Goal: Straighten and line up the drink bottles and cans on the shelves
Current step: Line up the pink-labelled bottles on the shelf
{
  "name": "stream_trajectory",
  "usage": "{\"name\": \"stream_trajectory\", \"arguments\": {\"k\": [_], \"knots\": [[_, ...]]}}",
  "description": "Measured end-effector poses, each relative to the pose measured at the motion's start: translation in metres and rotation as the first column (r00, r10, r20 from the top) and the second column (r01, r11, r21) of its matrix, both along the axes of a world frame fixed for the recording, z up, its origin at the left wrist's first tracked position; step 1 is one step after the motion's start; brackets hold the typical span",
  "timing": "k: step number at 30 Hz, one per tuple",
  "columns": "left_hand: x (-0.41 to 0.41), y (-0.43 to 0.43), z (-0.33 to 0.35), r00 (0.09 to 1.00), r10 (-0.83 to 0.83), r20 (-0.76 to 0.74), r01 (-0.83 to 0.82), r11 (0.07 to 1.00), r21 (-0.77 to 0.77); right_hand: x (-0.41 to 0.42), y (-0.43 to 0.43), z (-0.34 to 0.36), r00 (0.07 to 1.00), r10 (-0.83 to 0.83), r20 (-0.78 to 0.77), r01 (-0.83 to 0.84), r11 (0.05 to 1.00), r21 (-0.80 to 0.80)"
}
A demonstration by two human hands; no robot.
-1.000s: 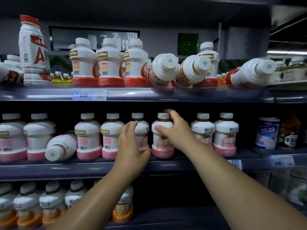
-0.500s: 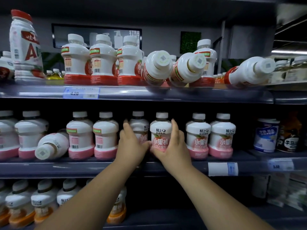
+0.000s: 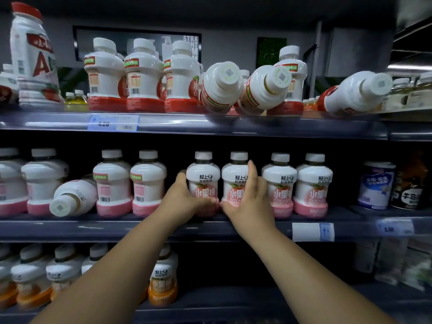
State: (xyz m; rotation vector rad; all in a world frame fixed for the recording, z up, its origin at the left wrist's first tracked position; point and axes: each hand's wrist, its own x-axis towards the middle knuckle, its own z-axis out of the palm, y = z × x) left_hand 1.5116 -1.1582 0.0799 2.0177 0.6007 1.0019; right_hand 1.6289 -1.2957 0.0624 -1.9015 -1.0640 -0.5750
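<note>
On the middle shelf (image 3: 163, 226) stands a row of white bottles with pink bases. My left hand (image 3: 184, 197) grips the lower part of one pink bottle (image 3: 203, 176), label facing front. My right hand (image 3: 250, 202) wraps the neighbouring pink bottle (image 3: 235, 178) from its right side. Both stand upright, side by side. Two more upright pink bottles (image 3: 297, 183) stand to their right. A fallen pink bottle (image 3: 72, 197) lies on its side at the left, cap toward me. On the top shelf, three red-based bottles (image 3: 222, 87) lie tipped over.
Upright red-based bottles (image 3: 142, 76) and a tall red-capped bottle (image 3: 32, 54) stand on the top shelf. Orange-based bottles (image 3: 163, 281) fill the bottom shelf. A blue-white can (image 3: 376, 185) and a dark bottle (image 3: 409, 188) stand at the middle shelf's right end.
My left hand has closed on the bottle left of the one in my right hand and turned its label to the front. The two bottles now stand side by side.
</note>
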Motion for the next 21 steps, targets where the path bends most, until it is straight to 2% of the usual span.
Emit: {"name": "stream_trajectory", "arguments": {"k": [3,8,13,16,21], "knots": [[0.001,0.001,0.0,1.0,-0.004,-0.009,0.004,1.0,0.019,0.0,-0.005,-0.003,0.999,-0.024,0.033,0.024,1.0,0.007],[0.004,0.003,0.0,0.999,-0.041,-0.032,0.041,0.999,0.003,-0.002,-0.011,-0.005,0.999,0.004,-0.044,-0.002,0.999,0.04],[0.008,0.004,0.003,0.993,-0.081,-0.082,0.087,0.994,0.065,-0.006,-0.018,0.001,0.996,-0.022,-0.09,0.026,0.999,0.04],[0.009,0.002,0.001,0.992,-0.094,-0.08,0.101,0.99,0.094,-0.01,-0.026,0.003,0.991,-0.072,-0.116,0.076,0.997,0.025],[0.007,-0.003,-0.001,0.995,-0.064,-0.071,0.072,0.99,0.122,-0.016,-0.034,0.002,0.974,-0.226,-0.014,0.226,0.974,0.015]]}}
